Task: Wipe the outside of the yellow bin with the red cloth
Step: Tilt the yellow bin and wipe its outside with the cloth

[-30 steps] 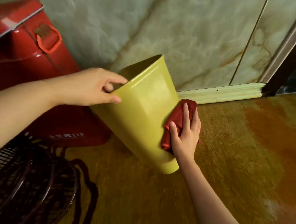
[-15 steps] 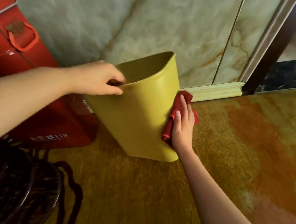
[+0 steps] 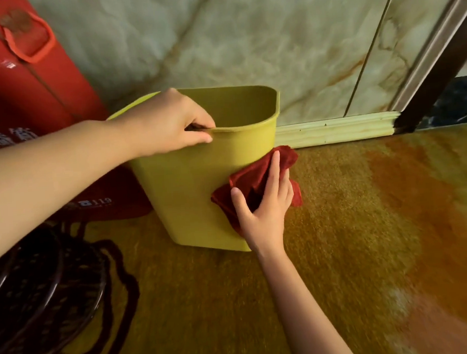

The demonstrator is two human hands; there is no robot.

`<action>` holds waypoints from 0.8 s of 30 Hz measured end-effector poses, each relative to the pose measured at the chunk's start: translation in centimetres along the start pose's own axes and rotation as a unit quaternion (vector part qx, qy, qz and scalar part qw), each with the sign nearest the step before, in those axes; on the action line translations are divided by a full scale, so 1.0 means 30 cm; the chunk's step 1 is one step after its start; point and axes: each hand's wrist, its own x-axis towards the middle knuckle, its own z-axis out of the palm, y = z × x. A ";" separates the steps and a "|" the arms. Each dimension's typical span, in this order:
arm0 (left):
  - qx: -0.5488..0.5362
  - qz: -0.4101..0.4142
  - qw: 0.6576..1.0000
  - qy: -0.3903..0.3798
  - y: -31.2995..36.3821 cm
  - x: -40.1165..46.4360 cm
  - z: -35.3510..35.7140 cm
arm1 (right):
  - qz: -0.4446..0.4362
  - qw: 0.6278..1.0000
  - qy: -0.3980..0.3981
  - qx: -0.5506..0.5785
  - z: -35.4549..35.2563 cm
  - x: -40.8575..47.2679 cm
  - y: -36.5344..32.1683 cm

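Yellow bin (image 3: 189,190) stands upright on floor (image 3: 341,252), long axis vertical. Left hand (image 3: 166,126) pinches near rim; right hand (image 3: 264,202), nearer the side wall, presses red cloth (image 3: 254,181) flat there, fingers spread.

The red cloth (image 3: 254,181) lies partly under the right hand (image 3: 264,202), its edges blurred.
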 end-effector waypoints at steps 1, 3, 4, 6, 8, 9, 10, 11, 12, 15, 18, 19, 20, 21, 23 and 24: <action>-0.005 -0.008 1.000 0.010 -0.006 -0.015 0.003 | -0.009 1.000 -0.018 0.006 -0.013 -0.008 -0.001; -0.014 -0.014 1.000 0.020 -0.004 -0.045 0.019 | -0.013 0.998 -0.048 0.030 -0.045 -0.029 0.003; -0.021 -0.016 0.999 0.025 0.001 -0.060 0.030 | -0.009 0.997 -0.059 0.046 -0.065 -0.038 0.010; -0.040 -0.022 0.998 0.035 0.019 -0.089 0.046 | 0.006 0.994 -0.073 0.078 -0.100 -0.054 0.034; -0.053 -0.022 0.998 0.037 0.033 -0.118 0.058 | 0.021 0.993 -0.080 0.089 -0.123 -0.073 0.051; -0.059 -0.023 0.997 0.035 0.039 -0.132 0.065 | 0.022 0.993 -0.080 0.089 -0.130 -0.086 0.054; -0.063 -0.026 0.997 0.032 0.041 -0.147 0.068 | 0.021 0.993 -0.077 0.089 -0.136 -0.099 0.050; -0.066 -0.028 0.997 0.026 0.045 -0.161 0.070 | 0.022 0.993 -0.072 0.088 -0.139 -0.111 0.047; -0.069 -0.029 0.997 0.023 0.050 -0.175 0.071 | 0.025 0.994 -0.066 0.085 -0.143 -0.120 0.043; -0.068 -0.031 0.997 0.020 0.069 -0.218 0.081 | 0.039 0.995 -0.059 0.077 -0.149 -0.154 0.032; -0.069 -0.041 0.996 0.038 0.085 -0.283 0.102 | 0.057 0.993 -0.066 0.077 -0.161 -0.194 0.023; -0.067 -0.034 0.994 0.079 0.096 -0.321 0.117 | 0.061 0.993 -0.068 0.078 -0.166 -0.206 0.021; -0.070 -0.026 0.986 0.147 0.112 -0.369 0.140 | 0.067 0.992 -0.070 0.084 -0.171 -0.218 0.017; -0.083 -0.029 0.970 0.225 0.133 -0.425 0.172 | 0.076 0.990 -0.073 0.094 -0.176 -0.229 0.014; -0.153 -0.092 0.942 0.282 0.177 -0.537 0.269 | 0.098 0.984 -0.084 0.123 -0.179 -0.254 0.013; -0.224 -0.143 0.934 0.238 0.191 -0.575 0.320 | 0.110 0.980 -0.091 0.137 -0.177 -0.268 0.015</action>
